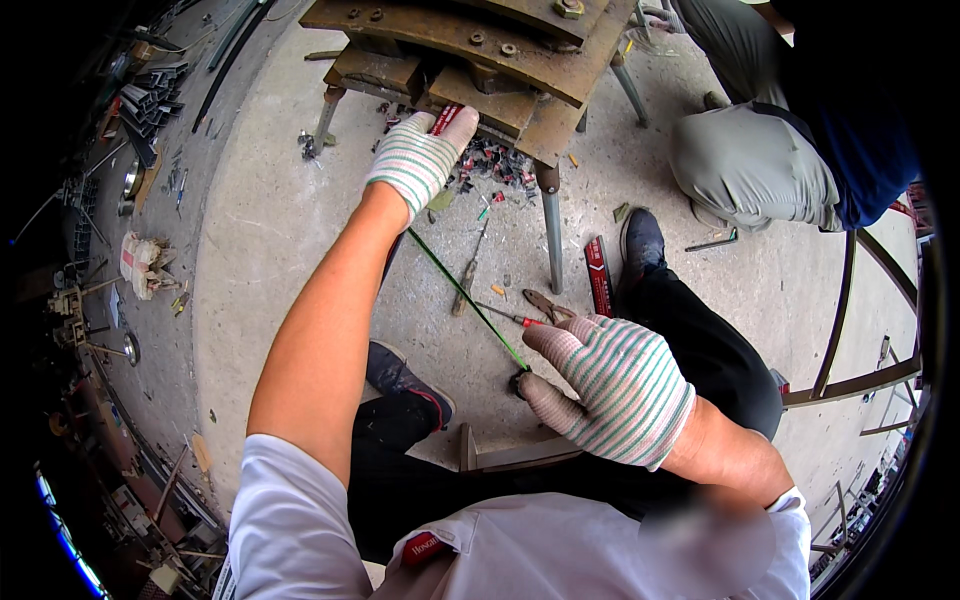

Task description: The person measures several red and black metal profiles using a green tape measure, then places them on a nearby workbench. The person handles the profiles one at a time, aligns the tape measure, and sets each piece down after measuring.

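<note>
The left hand [415, 155] curls round a red piece [446, 120] at the bench [548, 132]; the right hand [612, 385], half-closed, seems to pinch the end of the green strip [465, 297] slanting between them, probably light and springy, best held near its ends.

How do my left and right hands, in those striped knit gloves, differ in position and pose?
Your left hand is raised at the heavy brown metal stand, while your right hand is lower, nearer your body. A red piece shows between the left hand's fingers; the right hand is at the lower end of a thin green strand. Both wear pale knit gloves with green stripes.
</note>
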